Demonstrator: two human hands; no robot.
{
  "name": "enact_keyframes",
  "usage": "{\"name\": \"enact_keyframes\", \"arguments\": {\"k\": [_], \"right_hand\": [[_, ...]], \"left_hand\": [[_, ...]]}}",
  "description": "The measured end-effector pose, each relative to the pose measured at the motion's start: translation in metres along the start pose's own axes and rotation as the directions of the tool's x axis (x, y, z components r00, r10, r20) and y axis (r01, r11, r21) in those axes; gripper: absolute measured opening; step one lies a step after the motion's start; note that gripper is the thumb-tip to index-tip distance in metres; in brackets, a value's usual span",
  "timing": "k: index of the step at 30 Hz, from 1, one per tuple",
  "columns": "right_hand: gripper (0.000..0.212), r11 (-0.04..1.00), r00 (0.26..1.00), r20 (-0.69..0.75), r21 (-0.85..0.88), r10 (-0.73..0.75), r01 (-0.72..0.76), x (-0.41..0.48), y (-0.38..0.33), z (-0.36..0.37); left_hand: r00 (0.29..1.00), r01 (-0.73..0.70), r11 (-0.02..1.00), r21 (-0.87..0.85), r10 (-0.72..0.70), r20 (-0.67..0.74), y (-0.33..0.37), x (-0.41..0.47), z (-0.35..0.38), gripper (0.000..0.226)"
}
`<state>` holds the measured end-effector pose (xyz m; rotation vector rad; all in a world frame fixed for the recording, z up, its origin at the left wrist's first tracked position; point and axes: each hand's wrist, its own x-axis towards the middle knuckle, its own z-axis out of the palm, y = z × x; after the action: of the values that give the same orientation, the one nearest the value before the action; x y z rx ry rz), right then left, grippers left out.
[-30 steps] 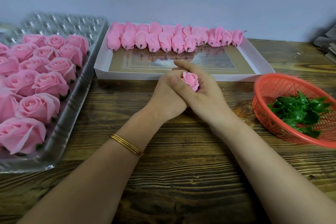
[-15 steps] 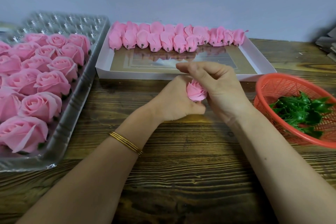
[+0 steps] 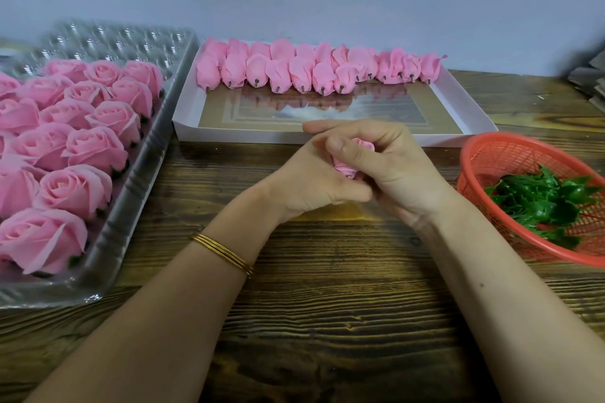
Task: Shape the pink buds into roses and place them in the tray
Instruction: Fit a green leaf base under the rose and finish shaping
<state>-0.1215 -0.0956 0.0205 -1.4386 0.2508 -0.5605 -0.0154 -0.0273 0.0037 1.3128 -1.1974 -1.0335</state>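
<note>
Roses [image 3: 73, 141], already opened and full, fill the near rows of the clear plastic tray [image 3: 137, 180] at nine o'clock on the desk [image 3: 327, 321], set close, I judge, so each finished flower needs only a short reach; the tray's far dimples at ten o'clock are bare. At twelve o'clock the white box [image 3: 327, 137] keeps the unshaped pink buds [image 3: 294, 72] in a row along its far wall, stubs pointing this way for easy picking.

Dead centre, the left hand [image 3: 307, 183] cups one bud [image 3: 348, 162] from below, its fingers curled shut around the base to steady it. The right hand [image 3: 393, 163] closes over the top, thumb and fingers pinching the outer petals, probably to roll them outward. Most of that bud is hidden between the palms, so how open it is I cannot tell.

At three o'clock the red mesh basket [image 3: 491, 157] holds green leaf pieces [image 3: 543, 203], within reach of the right hand.
</note>
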Motion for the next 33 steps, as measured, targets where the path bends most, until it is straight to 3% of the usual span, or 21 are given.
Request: {"name": "enact_keyframes", "arguments": {"k": [4,6,12,17,20,24,28,33], "right_hand": [[0.024,0.999,1.000,-0.006,-0.033,0.009,-0.009,-0.001,0.002,0.000],[0.030,0.999,1.000,-0.005,-0.035,0.021,-0.021,-0.001,0.003,0.001],[0.029,0.991,1.000,-0.028,-0.134,0.000,-0.004,0.000,0.006,0.005],[0.032,0.960,0.999,-0.034,-0.278,-0.006,-0.003,-0.001,0.009,0.007],[0.039,0.951,0.998,-0.055,-0.310,-0.005,-0.012,-0.002,0.010,0.008],[0.043,0.972,0.997,-0.057,-0.226,0.059,-0.071,-0.001,0.009,0.004],[0.042,0.994,0.980,-0.164,0.016,0.111,-0.110,0.001,0.005,0.001],[0.004,0.998,0.949,-0.312,0.061,0.039,-0.021,0.002,-0.002,-0.003]], "left_hand": [[1.000,0.021,0.997,-0.081,-0.022,-0.007,0.002,-0.002,0.000,0.013],[1.000,0.017,0.992,-0.128,-0.018,-0.010,0.004,-0.002,0.000,0.028],[0.998,0.003,0.983,-0.186,-0.016,-0.068,0.007,-0.002,0.000,0.028],[0.993,-0.042,0.994,-0.105,0.030,-0.111,0.004,-0.001,-0.002,0.036],[0.988,-0.074,0.997,-0.034,0.069,-0.136,0.004,-0.002,-0.003,0.027],[0.990,-0.058,0.998,-0.030,0.054,-0.128,0.002,-0.002,-0.006,0.012],[0.988,-0.088,0.996,-0.021,0.084,-0.131,-0.001,0.000,-0.006,0.029],[0.984,-0.092,0.995,0.032,0.096,-0.147,-0.005,0.003,-0.010,0.034]]}}
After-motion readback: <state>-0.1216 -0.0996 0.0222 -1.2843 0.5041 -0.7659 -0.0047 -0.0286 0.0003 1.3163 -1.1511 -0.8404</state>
